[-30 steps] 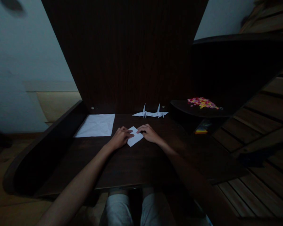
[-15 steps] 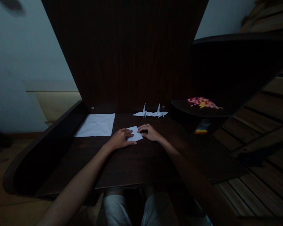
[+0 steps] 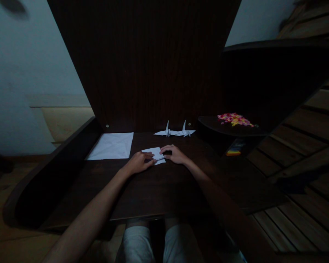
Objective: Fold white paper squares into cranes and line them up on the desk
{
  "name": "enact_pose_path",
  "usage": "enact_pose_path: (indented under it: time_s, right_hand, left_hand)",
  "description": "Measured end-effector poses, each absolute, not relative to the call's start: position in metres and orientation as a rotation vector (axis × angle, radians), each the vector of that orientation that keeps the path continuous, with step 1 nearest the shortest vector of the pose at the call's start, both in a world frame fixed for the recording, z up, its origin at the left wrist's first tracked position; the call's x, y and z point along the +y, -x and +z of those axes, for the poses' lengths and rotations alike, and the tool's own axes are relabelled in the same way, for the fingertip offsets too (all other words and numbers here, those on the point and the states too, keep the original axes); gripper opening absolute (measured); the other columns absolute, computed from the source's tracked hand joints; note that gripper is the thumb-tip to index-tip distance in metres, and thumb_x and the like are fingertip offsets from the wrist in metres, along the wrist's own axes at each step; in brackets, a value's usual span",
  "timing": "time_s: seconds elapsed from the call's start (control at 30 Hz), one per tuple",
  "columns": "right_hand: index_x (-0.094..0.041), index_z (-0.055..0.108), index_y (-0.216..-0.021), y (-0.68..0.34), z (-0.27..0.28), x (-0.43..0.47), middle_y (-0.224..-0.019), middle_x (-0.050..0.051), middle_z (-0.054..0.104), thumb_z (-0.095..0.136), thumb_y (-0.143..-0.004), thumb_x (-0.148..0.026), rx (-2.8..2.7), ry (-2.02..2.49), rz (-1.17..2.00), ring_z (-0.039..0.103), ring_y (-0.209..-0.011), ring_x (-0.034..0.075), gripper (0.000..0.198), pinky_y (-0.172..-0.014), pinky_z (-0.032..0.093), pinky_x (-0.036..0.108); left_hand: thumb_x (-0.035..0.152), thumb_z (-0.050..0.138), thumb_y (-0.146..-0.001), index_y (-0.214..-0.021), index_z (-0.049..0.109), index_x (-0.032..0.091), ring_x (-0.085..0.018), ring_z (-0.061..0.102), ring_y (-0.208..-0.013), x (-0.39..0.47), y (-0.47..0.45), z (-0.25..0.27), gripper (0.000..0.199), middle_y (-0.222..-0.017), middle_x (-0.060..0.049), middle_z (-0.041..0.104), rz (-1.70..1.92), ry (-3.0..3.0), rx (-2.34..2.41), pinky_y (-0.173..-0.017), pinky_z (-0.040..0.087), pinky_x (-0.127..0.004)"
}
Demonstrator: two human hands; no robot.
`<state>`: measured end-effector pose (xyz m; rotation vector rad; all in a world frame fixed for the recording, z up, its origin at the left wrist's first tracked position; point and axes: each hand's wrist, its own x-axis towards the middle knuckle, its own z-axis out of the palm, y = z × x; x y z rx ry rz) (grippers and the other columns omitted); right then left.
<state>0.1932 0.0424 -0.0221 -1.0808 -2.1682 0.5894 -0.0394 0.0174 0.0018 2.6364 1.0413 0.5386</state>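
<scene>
A small folded sheet of white paper (image 3: 156, 152) lies on the dark wooden desk in front of me, with a flap lifted along its near side. From the left, my left hand (image 3: 139, 162) holds it, thumb and fingers closed on the near flap. The fingers of my right hand (image 3: 176, 154) are bent onto the paper's right edge, gripping it there; the thumb is partly hidden. Just beyond the hands stand two white origami cranes (image 3: 167, 133), side by side and touching or overlapping. Left of my left hand is a larger creased white sheet (image 3: 112, 146), lying flat.
A small raised shelf (image 3: 208, 124) at the right bears a pile of pink, red and yellow bits (image 3: 235, 119). Under it sits a rainbow-striped item (image 3: 234, 152). The desk (image 3: 142, 197) has a tall back panel and a raised left side (image 3: 52, 171).
The near part of the folded paper has been lifted, so a flap edge and a lower layer now show. My left thumb and fingers have moved with it; the right hand has barely moved.
</scene>
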Motion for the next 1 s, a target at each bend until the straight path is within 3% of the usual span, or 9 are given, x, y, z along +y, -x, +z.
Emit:
enact_pose_path:
  time_s: [0.23, 0.53, 0.77, 1.0]
  right_hand:
    - [-0.022, 0.069, -0.09, -0.19, -0.022, 0.042, -0.101, 0.004, 0.068, 0.065, -0.074, -0.018, -2.114, 1.128, 0.597, 0.058, -0.098, 0.019, 0.017, -0.093, 0.038, 0.039]
    - [-0.021, 0.069, -0.082, -0.185, -0.015, 0.036, -0.093, 0.003, 0.068, 0.06, -0.08, -0.029, -2.077, 1.158, 0.555, 0.057, -0.092, 0.018, 0.011, -0.088, 0.039, 0.036]
    - [-0.018, 0.065, -0.073, -0.186, -0.021, 0.038, -0.085, 0.004, 0.063, 0.061, -0.08, -0.03, -2.121, 1.222, 0.38, 0.054, -0.084, 0.017, 0.014, -0.08, 0.039, 0.032]
    - [-0.019, 0.062, -0.076, -0.184, -0.026, 0.035, -0.087, 0.005, 0.057, 0.063, -0.079, -0.03, -2.163, 1.322, 0.229, 0.047, -0.089, 0.02, 0.011, -0.082, 0.037, 0.035]
  left_hand:
    - [0.038, 0.038, -0.09, -0.116, 0.061, 0.02, -0.02, 0.061, -0.104, 0.017, 0.04, 0.002, 0.039, -0.114, -0.005, 0.065, 0.562, -2.559, 1.062, -0.092, 0.045, -0.03]
    - [0.033, 0.046, -0.086, -0.131, 0.045, 0.016, -0.023, 0.054, -0.116, 0.018, 0.038, -0.003, 0.048, -0.128, -0.009, 0.056, 0.668, -2.463, 1.043, -0.099, 0.042, -0.037]
    - [0.029, 0.047, -0.085, -0.123, 0.053, 0.016, -0.02, 0.05, -0.12, 0.02, 0.036, -0.006, 0.04, -0.129, -0.009, 0.055, 0.676, -2.494, 0.936, -0.103, 0.038, -0.038]
    - [0.024, 0.047, -0.084, -0.108, 0.065, 0.018, -0.02, 0.049, -0.121, 0.019, 0.037, -0.003, 0.031, -0.132, -0.008, 0.052, 0.58, -2.501, 0.94, -0.103, 0.038, -0.036]
